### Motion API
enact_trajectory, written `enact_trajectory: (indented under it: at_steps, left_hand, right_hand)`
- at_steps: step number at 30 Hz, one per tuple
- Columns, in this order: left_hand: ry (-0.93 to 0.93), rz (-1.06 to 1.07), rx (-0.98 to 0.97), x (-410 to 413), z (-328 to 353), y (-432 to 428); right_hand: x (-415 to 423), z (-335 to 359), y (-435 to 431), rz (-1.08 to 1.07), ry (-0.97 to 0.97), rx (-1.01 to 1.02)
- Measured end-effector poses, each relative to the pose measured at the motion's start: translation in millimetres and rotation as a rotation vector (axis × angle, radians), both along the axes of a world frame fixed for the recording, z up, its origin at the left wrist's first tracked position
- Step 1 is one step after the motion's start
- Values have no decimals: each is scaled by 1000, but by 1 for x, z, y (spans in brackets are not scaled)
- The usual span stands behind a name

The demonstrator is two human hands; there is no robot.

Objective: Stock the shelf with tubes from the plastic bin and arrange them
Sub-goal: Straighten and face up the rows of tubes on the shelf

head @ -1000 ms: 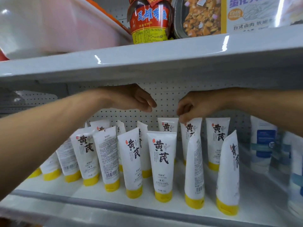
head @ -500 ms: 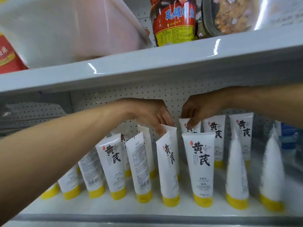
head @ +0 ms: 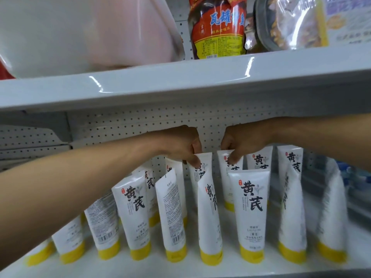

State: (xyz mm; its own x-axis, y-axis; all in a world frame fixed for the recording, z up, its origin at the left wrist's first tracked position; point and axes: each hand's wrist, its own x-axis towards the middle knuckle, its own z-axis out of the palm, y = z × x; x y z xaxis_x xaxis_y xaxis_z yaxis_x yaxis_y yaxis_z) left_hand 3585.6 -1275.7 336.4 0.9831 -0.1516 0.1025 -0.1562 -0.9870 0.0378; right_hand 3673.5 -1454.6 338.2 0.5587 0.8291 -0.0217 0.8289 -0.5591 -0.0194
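At ten o'clock in the view a translucent plastic bin (head: 80, 33) sits on the upper shelf (head: 180, 85). At one o'clock from it stand a red-labelled jar (head: 217, 27) and a clear food pack (head: 291, 23).

Below, the white tubes (head: 132, 213) stand on their yellow caps on the lower shelf (head: 220, 267), in a front row and a back row against the pegboard (head: 120, 125). Some face forward and some are turned edge-on or back to front.

The left hand (head: 180, 145) reaches in from nine o'clock. Its fingers are curled down and pinch the flat top of a back-row tube (head: 205, 163) near the centre, which stands directly behind a front tube turned edge-on.

Just at three o'clock of it, apart from it, the right hand (head: 241, 141) comes in from the right edge. It pinches the top of the neighbouring tube (head: 236, 167) in the same way — thumb in front, fingers behind.

A forward-facing tube (head: 250, 207) stands in front of that one. Further toward three o'clock two front tubes stand edge-on, blurred — beyond them are blue-and-white packages (head: 351, 173), too blurred to make out.
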Motion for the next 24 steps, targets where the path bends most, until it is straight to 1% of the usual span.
enact_trajectory:
  at_steps: [3,8,18,19,22,24]
  left_hand:
    - [-33,36,4,6,-1,0]
    - [-60,37,11,13,-4,-3]
    - [25,44,-1,8,0,-5]
    - [26,42,-12,6,3,-5]
    - [4,2,-152,-7,15,2]
    - [0,-30,-205,-16,22,12]
  right_hand:
    - [2,-1,-1,12,10,19]
    - [2,-3,-3,34,23,40]
    - [1,-4,-4,42,41,35]
    - [1,-4,-4,36,42,39]
    - [-3,1,-5,31,54,91]
    - [-7,6,-4,30,56,133]
